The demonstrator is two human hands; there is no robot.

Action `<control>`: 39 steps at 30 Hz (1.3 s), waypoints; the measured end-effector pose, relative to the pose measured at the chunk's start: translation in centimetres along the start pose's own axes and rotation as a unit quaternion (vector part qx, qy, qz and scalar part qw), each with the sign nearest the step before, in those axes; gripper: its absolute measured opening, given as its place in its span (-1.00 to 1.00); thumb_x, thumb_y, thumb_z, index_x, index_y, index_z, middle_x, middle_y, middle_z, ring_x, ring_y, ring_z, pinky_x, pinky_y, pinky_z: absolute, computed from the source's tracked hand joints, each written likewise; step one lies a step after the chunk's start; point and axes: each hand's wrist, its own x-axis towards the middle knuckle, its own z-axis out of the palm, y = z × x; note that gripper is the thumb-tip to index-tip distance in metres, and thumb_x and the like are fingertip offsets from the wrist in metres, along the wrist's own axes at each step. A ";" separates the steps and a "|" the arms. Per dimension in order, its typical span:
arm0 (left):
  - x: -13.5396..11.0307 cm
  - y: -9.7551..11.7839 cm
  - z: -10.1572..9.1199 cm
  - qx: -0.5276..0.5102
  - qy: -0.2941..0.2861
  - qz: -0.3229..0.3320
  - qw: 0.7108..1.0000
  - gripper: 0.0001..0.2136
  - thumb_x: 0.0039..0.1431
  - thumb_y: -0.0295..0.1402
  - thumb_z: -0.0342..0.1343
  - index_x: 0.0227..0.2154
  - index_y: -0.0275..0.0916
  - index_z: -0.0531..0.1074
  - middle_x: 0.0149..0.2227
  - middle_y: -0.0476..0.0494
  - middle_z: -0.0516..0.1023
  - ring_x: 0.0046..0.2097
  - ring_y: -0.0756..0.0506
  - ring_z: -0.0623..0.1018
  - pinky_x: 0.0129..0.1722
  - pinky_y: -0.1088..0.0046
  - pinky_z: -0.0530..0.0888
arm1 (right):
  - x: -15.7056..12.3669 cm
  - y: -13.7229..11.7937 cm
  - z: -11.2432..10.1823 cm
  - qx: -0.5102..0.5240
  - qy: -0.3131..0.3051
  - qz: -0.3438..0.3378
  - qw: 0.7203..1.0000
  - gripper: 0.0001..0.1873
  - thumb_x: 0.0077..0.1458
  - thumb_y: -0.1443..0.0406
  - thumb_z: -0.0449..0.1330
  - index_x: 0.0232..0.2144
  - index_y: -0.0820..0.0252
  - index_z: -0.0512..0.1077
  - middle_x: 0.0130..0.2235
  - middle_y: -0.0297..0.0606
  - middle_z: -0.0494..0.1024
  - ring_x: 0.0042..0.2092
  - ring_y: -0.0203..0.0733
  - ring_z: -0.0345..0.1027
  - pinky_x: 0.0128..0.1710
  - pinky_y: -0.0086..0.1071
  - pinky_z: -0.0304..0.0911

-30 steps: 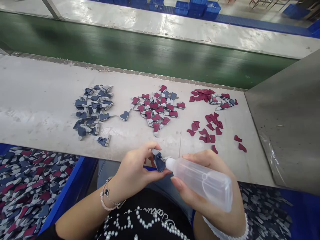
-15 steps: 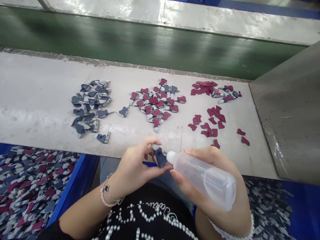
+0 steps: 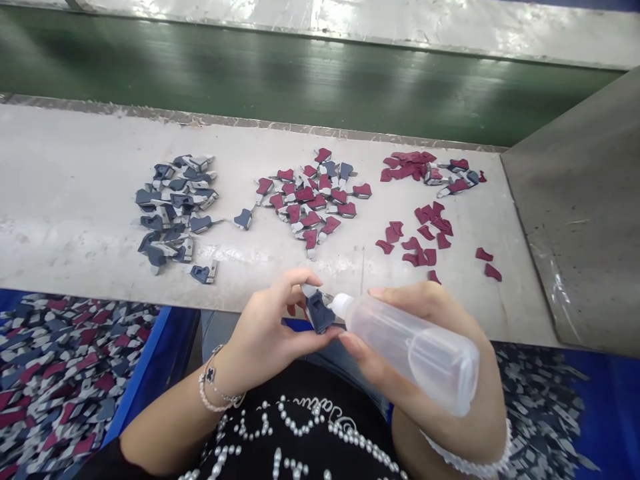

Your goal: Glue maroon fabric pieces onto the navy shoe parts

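Between the thumb and fingers of my left hand [image 3: 270, 327] is a small dark blue and grey plastic part [image 3: 319, 312], its hollow side facing up. My right hand [image 3: 425, 347] is wrapped round a clear plastic squeeze bottle [image 3: 415, 347] with a white cap and thin nozzle. The bottle lies tilted, its nozzle tip [image 3: 332, 305] at the right edge of the hollow; whether it touches I cannot tell. Some clear liquid shows inside the bottle. Maroon flat pieces [image 3: 423, 253] lie on the table beyond my right hand.
On the white table [image 3: 60, 200] are a pile of blue-grey parts [image 3: 175, 200] and a pile of maroon-faced parts [image 3: 310, 200]. Blue bins with many parts stand at lower left [image 3: 145, 373] and lower right [image 3: 610, 413]. A metal panel [image 3: 580, 213] rises on the right; a green belt [image 3: 300, 87] runs behind.
The view has shifted slightly. The bottle's nozzle has moved a little relative to the held part, near its right edge. Both hands keep their grip.
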 end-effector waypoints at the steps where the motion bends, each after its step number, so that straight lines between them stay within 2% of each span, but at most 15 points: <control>1: 0.0 0.0 0.0 -0.001 0.001 0.000 1.000 -0.56 0.11 -0.25 0.35 -0.05 -0.12 0.25 -0.49 0.14 0.49 -0.50 0.06 0.47 -0.45 0.60 0.47 | 0.0 0.0 -0.1 0.000 0.000 -0.002 1.000 -0.74 0.08 0.29 0.36 -0.23 0.01 0.36 -0.41 -0.46 0.50 -0.48 -0.27 0.45 -0.49 -0.43 0.40; 7: 0.1 0.0 0.0 0.006 -0.001 -0.014 1.000 -0.53 0.08 -0.25 0.38 -0.05 -0.11 0.26 -0.48 0.15 0.50 -0.51 0.07 0.43 -0.43 0.59 0.48 | -0.2 0.0 -0.4 -0.015 -0.010 -0.018 1.000 -0.73 0.11 0.25 0.35 -0.19 -0.01 0.34 -0.43 -0.46 0.50 -0.51 -0.28 0.44 -0.54 -0.43 0.39; 12: 0.1 0.0 -0.1 0.007 0.007 0.003 1.000 -0.51 0.04 -0.28 0.41 -0.05 -0.11 0.26 -0.50 0.17 0.47 -0.51 0.06 0.41 -0.43 0.59 0.47 | 0.1 0.1 -0.1 0.001 -0.022 -0.009 1.000 -0.70 0.08 0.21 0.37 -0.21 0.01 0.34 -0.43 -0.48 0.49 -0.49 -0.31 0.44 -0.53 -0.48 0.38; 20: -0.3 -0.4 -0.2 0.016 0.017 -0.012 1.000 -0.45 -0.04 -0.47 0.42 -0.02 -0.10 0.28 -0.47 0.17 0.45 -0.46 0.07 0.44 -0.39 0.61 0.45 | 0.3 -0.1 -0.4 0.000 -0.072 -0.007 0.997 -0.70 0.05 0.25 0.38 -0.25 0.03 0.31 -0.43 -0.52 0.48 -0.49 -0.37 0.40 -0.48 -0.50 0.37; 26: -0.3 -0.5 -0.3 0.001 0.015 -0.004 1.000 -0.46 -0.02 -0.38 0.44 -0.02 -0.09 0.29 -0.45 0.16 0.43 -0.47 0.07 0.43 -0.42 0.61 0.44 | 0.3 -0.2 -0.4 0.012 -0.049 -0.007 0.999 -0.71 0.09 0.24 0.37 -0.22 0.03 0.32 -0.41 -0.52 0.49 -0.48 -0.39 0.42 -0.50 -0.53 0.35; 31: -0.5 -0.9 -0.4 -0.004 0.024 -0.017 1.000 -0.42 -0.09 -0.49 0.44 -0.02 -0.10 0.31 -0.40 0.14 0.45 -0.43 0.06 0.47 -0.39 0.59 0.44 | 0.3 -0.2 -0.6 -0.004 -0.087 -0.011 0.996 -0.71 0.09 0.23 0.37 -0.28 0.04 0.29 -0.42 -0.51 0.48 -0.49 -0.38 0.41 -0.50 -0.48 0.34; 34: -0.4 -1.0 -0.4 -0.006 0.037 -0.017 0.999 -0.43 -0.08 -0.47 0.44 -0.03 -0.10 0.31 -0.38 0.13 0.47 -0.41 0.06 0.50 -0.39 0.58 0.43 | 0.1 -0.3 -0.7 -0.016 -0.112 -0.012 0.993 -0.70 0.08 0.22 0.36 -0.34 0.05 0.27 -0.41 -0.48 0.51 -0.47 -0.35 0.44 -0.49 -0.44 0.33; 39: -0.3 -0.7 -0.6 0.017 0.024 -0.007 1.000 -0.48 -0.03 -0.50 0.38 -0.03 -0.11 0.31 -0.39 0.14 0.47 -0.43 0.08 0.49 -0.38 0.60 0.45 | 0.1 -0.2 -0.7 0.005 -0.105 -0.009 0.994 -0.70 0.10 0.23 0.37 -0.29 0.04 0.27 -0.39 -0.49 0.51 -0.46 -0.36 0.42 -0.48 -0.47 0.36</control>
